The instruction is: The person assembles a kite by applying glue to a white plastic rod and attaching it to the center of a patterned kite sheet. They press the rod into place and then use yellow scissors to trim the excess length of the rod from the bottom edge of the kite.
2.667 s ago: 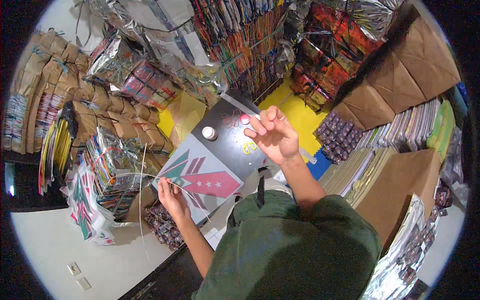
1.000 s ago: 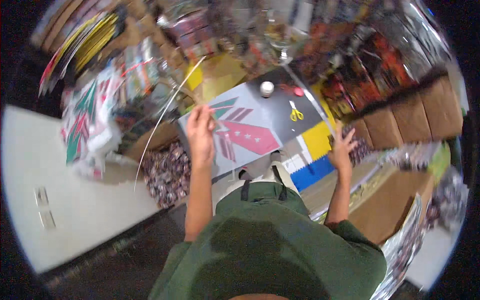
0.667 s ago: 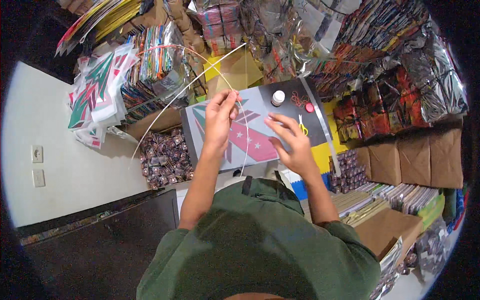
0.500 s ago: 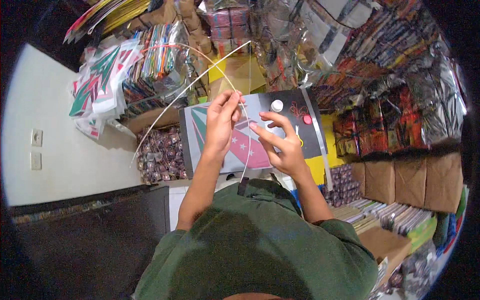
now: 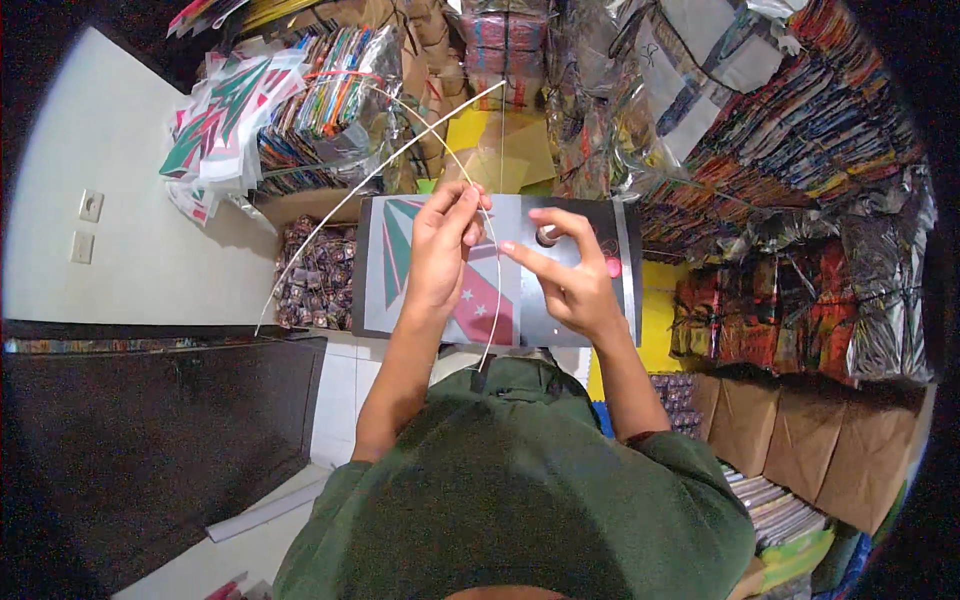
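Note:
My left hand [image 5: 445, 240] is closed in a pinch around a thin pale stick [image 5: 452, 152] bent into a curve. A second long stick [image 5: 385, 165] crosses it beyond my fingers and bows down to the left. From that stick's far tip a fine thread [image 5: 502, 140] runs down toward my hands. My right hand [image 5: 580, 285] is open with its fingers apart; one fingertip comes close to the bent stick, and I cannot tell whether it touches. Below lies a printed sheet [image 5: 487, 315] with green and pink shapes and white stars, on a dark board [image 5: 570, 335].
A white bottle [image 5: 546, 236], partly behind my right hand, and a pink round lid [image 5: 614, 267] stand on the board. Bundled packets [image 5: 800, 170] are stacked at the right, with brown cartons [image 5: 780, 430] nearer. Printed bags [image 5: 225, 120] hang at the left by a white wall [image 5: 110, 150].
The view has shifted, showing more floor at the lower left. My right hand has moved slightly to the right, covering more of the bottle and the scissors. The left hand keeps its pinch.

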A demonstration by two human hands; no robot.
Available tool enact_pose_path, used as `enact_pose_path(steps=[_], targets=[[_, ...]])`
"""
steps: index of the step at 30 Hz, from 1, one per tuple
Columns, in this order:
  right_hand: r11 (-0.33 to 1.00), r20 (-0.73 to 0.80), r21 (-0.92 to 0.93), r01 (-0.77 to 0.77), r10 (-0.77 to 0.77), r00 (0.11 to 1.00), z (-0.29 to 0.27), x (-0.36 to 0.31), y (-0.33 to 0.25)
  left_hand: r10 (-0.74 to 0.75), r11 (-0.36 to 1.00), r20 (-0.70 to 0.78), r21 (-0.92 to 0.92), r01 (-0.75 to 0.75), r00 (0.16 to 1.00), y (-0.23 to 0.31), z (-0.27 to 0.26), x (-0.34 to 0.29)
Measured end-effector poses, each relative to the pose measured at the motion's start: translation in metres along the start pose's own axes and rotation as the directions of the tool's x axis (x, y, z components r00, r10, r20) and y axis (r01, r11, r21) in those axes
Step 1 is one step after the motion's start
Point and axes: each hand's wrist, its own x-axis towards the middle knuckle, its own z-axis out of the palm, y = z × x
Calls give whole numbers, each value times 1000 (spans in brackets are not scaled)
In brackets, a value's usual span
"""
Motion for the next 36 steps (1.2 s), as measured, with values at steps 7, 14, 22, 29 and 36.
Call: enact_pose_path(steps=[7, 14, 22, 29, 36], targets=[[983, 79, 141, 120, -132, 988, -15, -10, 8, -5, 1000, -73, 2, 5, 997, -9, 18, -9], [990, -3, 137, 13, -13, 1000, -17, -9, 15, 9, 1000, -61, -11, -9, 998, -16, 20, -16], [965, -22, 262, 23, -18, 1000, -6, -24, -2, 41, 997, -89, -69, -47, 995, -6, 5, -22], [952, -13, 281, 118, -119, 993, 23, -18, -21, 41, 998, -68, -47, -44, 997, 13, -24, -20], [972, 24, 235, 13, -19, 1000, 60, -3, -48, 65, 994, -113, -75, -74, 992, 38, -63, -21]])
